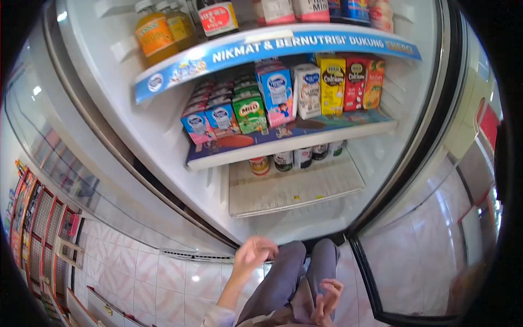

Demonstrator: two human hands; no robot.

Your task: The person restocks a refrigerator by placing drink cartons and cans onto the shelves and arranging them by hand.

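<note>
My left hand (255, 252) is raised beside my left knee, just below the front edge of the refrigerator. Its fingers are loosely bent and a little blurred, with nothing visible in them. Over my right thigh hovers my right hand (328, 301), fingers curled but apart, holding nothing. Nearest to both is the low shelf (294, 193), which carries several cans (283, 161) at its back. Above it, another shelf (294, 143) bears small blue milk cartons (197, 126), green Milo cartons (250, 113), a larger blue carton (277, 92) and a yellow carton (332, 84).
Bottles of orange drink (154, 35) stand on the top shelf behind a blue label strip (283, 46). Glass doors swing out at the left (98, 158) and right (414, 261). Stocked racks (35, 212) stand far left on the tiled floor (163, 289).
</note>
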